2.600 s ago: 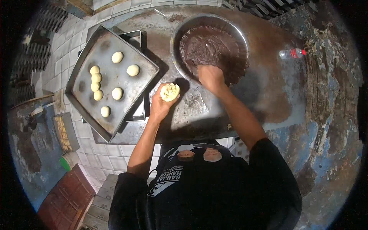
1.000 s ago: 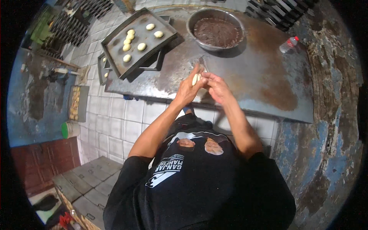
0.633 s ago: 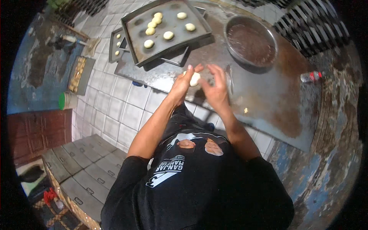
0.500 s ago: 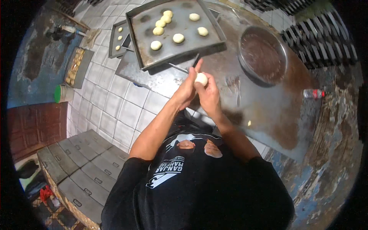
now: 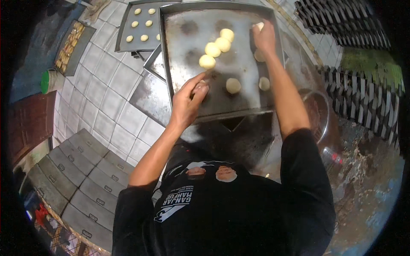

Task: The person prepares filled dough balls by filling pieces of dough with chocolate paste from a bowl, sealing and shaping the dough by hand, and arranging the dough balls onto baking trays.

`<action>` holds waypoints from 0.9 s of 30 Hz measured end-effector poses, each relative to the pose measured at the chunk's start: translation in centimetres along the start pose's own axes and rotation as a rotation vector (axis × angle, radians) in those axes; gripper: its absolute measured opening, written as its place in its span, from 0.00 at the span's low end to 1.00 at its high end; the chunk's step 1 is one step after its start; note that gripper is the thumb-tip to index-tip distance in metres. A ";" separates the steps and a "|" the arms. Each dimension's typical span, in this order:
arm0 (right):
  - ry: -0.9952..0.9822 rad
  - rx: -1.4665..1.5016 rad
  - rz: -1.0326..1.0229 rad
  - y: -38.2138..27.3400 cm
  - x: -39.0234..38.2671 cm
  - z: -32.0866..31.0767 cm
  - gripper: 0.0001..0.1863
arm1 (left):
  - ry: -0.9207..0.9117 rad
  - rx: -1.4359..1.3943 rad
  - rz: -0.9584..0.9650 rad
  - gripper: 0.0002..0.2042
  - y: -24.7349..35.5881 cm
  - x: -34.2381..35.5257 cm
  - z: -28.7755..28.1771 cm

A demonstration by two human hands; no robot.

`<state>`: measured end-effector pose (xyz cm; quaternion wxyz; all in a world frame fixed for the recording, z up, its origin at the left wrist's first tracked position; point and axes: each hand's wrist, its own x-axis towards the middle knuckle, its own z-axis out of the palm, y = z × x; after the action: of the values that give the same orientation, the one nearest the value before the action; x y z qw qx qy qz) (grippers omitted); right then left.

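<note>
The large metal tray (image 5: 183, 19) carries pale dough balls, including a touching row (image 5: 212, 49) and separate balls (image 5: 233, 85). My right hand (image 5: 265, 37) pinches a small pale ball (image 5: 259, 26) at the tray's back right corner. My left hand (image 5: 188, 98) is curled at the tray's front left, thumb and fingers closed; a pale piece beside the fingertips is mostly hidden, so I cannot tell whether it is held. The steel bowl of dark brown mixture (image 5: 316, 111) is partly hidden behind my right forearm.
A second tray (image 5: 136, 30) with dough balls lies at the back left. A plastic bottle (image 5: 332, 156) lies on the metal table (image 5: 143, 96) at the right. Stacked dark metal pieces (image 5: 363, 102) line the right; grey lidded tins (image 5: 89, 205) sit lower left on the tiled floor (image 5: 111, 106).
My hands have parted from working a dough ball together; the right has moved forward and right over the tray. The view has swung left, bringing the trays to the middle.
</note>
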<state>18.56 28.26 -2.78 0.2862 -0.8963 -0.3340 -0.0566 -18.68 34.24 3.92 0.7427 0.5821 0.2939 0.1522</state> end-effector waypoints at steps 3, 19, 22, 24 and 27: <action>-0.361 -0.335 -0.010 0.9 2.7 4.4 0.30 | 0.084 0.239 -0.008 0.18 0.1 -0.8 -4.4; -0.508 0.221 0.048 -5.1 -0.1 4.6 0.18 | -0.149 1.306 0.829 0.28 -3.1 13.7 2.3; -0.513 0.450 0.234 -4.8 -0.5 1.9 0.17 | -0.146 1.422 0.757 0.30 -6.0 14.9 1.8; -0.460 0.686 0.392 -4.9 -1.9 -2.4 0.18 | -0.123 1.534 0.656 0.29 -6.3 14.3 2.1; -0.043 0.703 0.368 -6.5 -7.3 -12.0 0.21 | -0.170 1.331 0.462 0.30 -1.4 11.8 5.2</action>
<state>9.93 21.47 8.14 0.5739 -0.7895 -0.1729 0.1321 -6.44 36.48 0.34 0.1987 0.9696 0.1344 0.0481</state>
